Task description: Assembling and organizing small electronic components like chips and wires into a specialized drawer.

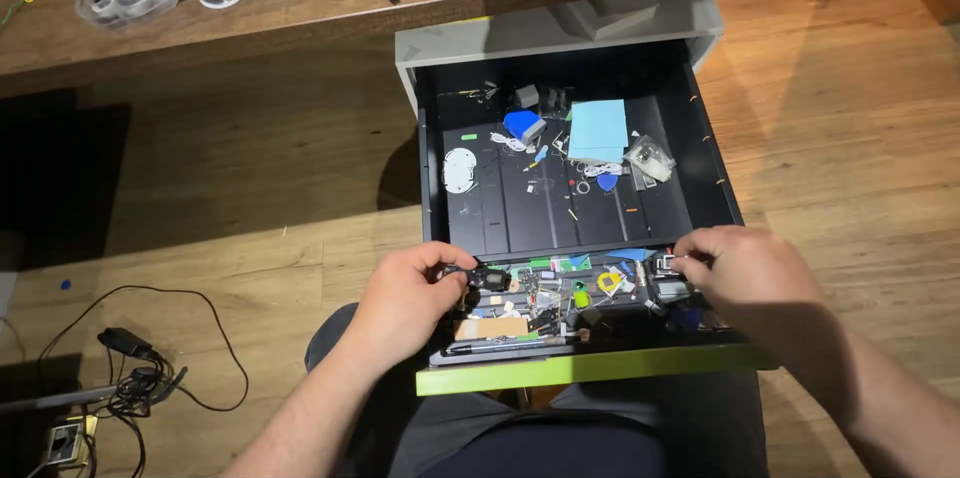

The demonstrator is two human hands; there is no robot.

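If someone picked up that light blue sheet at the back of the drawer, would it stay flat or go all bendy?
The light blue sheet looks thin and flat, so it would probably flop or bend when lifted by one edge. It seems light for its size and might slide easily on the smooth black drawer floor. Small bits lie beside it, so pushing it could nudge them.

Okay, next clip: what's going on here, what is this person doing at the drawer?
A seated person is sorting through an open drawer with a green front, pulled out over their lap. The left hand grips a small black gadget at the front tray of small parts. The right hand pinches something small at the tray's right end; what it is cannot be made out. Farther back lie a light blue pad and a white disc.
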